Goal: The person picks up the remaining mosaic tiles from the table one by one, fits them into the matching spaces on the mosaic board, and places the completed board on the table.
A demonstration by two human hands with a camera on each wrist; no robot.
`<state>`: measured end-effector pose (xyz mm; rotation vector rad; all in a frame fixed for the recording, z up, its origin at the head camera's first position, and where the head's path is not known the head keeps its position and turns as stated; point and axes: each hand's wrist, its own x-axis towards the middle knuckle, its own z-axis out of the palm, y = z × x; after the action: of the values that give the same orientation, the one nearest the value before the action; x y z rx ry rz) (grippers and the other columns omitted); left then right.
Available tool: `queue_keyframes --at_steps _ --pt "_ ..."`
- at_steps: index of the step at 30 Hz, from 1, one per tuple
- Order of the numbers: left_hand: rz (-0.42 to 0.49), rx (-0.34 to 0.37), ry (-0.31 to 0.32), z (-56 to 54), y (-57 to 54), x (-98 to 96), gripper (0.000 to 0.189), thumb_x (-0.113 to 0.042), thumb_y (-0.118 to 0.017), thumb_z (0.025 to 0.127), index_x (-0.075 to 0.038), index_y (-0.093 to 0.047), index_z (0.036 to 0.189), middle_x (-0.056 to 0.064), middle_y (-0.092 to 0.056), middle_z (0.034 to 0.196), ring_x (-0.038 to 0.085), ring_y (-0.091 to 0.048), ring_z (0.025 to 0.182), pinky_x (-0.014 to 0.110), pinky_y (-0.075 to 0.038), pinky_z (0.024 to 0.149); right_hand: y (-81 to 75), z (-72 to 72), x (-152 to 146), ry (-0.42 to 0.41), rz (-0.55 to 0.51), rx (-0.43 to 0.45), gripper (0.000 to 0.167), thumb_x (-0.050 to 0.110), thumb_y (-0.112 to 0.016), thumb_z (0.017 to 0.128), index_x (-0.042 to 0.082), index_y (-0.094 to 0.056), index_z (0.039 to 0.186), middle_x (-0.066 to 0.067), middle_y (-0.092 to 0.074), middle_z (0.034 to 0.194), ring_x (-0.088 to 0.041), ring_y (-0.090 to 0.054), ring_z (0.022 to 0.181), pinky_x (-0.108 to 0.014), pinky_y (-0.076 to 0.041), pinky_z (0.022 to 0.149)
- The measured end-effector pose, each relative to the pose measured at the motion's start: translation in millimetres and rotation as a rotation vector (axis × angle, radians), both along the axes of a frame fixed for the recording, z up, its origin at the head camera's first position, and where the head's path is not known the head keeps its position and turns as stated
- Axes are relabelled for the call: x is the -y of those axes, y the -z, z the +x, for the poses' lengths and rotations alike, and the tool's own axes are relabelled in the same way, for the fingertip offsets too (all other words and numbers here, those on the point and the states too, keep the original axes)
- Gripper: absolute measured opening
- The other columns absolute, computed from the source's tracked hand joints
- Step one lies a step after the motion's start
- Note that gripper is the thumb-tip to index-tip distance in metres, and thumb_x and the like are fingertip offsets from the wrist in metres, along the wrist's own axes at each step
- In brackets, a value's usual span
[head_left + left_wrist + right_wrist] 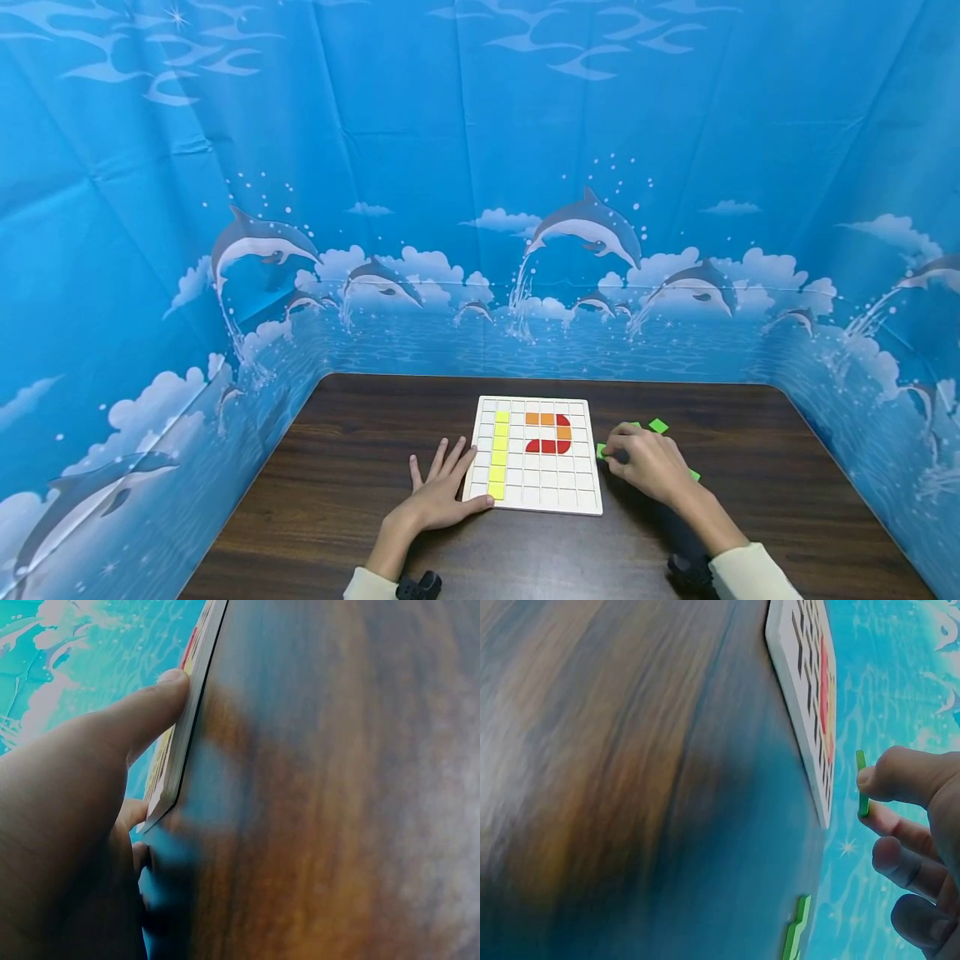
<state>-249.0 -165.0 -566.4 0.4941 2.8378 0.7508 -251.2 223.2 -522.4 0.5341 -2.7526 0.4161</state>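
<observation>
A white gridded board lies on the dark wooden table. A column of yellow square tiles fills its left part; orange tiles and red tiles, some with rounded corners, form a curved shape at upper right. My left hand rests with spread fingers at the board's left edge, its thumb touching the near edge. Just right of the board, my right hand pinches a thin green tile between thumb and forefinger, raised off the table in the right wrist view.
More loose green tiles lie on the table around my right hand, one partly behind the wrist. The wooden table extends on both sides of the board. A blue dolphin-print cloth walls off the back and sides.
</observation>
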Motion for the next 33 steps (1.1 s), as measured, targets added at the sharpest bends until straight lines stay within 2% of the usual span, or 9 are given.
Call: queue_keyframes --at_steps 7,13,22,28,33 --pt "-0.021 -0.001 -0.012 -6.3 9.4 0.7 0.106 -0.086 -0.058 0.088 -0.027 -0.028 0.171 0.002 -0.013 0.181 0.036 0.004 0.168 0.081 0.020 0.118 -3.9 -0.3 13 -0.028 -0.025 -0.005 0.011 0.017 -0.090 0.084 0.022 -0.085 0.091 0.005 -0.074 0.104 0.000 -0.050 0.062 -0.020 -0.037 0.049" --pt "-0.036 -0.005 -0.012 -8.6 13.3 0.9 0.104 -0.084 -0.059 0.089 -0.027 -0.028 0.171 0.001 -0.013 0.181 0.035 0.004 0.169 0.081 0.020 0.118 -9.0 -3.6 25 -0.037 -0.028 0.001 0.008 0.019 -0.089 0.085 0.022 -0.084 0.090 0.003 -0.076 0.106 -0.004 -0.054 0.067 -0.020 -0.038 0.051" --pt "-0.032 -0.003 -0.013 -7.8 13.0 1.9 0.105 -0.083 -0.060 0.089 -0.026 -0.028 0.171 0.002 -0.013 0.181 0.036 0.004 0.168 0.080 0.022 0.117 -9.6 -8.5 42 -0.073 -0.047 0.018 0.006 0.018 -0.087 0.085 0.022 -0.084 0.087 0.004 -0.076 0.104 -0.009 -0.066 0.074 -0.020 -0.040 0.054" --pt "-0.017 -0.014 -0.016 -6.6 12.0 1.8 0.104 -0.084 -0.060 0.089 -0.026 -0.030 0.170 0.003 -0.015 0.181 0.036 0.003 0.168 0.081 0.021 0.117 -6.3 -11.5 52 -0.094 -0.057 0.026 0.005 0.018 -0.086 0.085 0.022 -0.085 0.087 0.005 -0.076 0.104 -0.008 -0.065 0.074 -0.018 -0.038 0.051" --pt "-0.003 -0.006 -0.007 -3.8 6.2 1.8 0.104 -0.084 -0.058 0.089 -0.026 -0.029 0.171 0.004 -0.014 0.181 0.037 0.003 0.168 0.081 0.022 0.117 -0.8 -13.0 62 -0.115 -0.056 0.007 0.005 0.019 -0.088 0.084 0.022 -0.084 0.086 0.007 -0.076 0.099 -0.005 -0.062 0.070 -0.018 -0.036 0.050"
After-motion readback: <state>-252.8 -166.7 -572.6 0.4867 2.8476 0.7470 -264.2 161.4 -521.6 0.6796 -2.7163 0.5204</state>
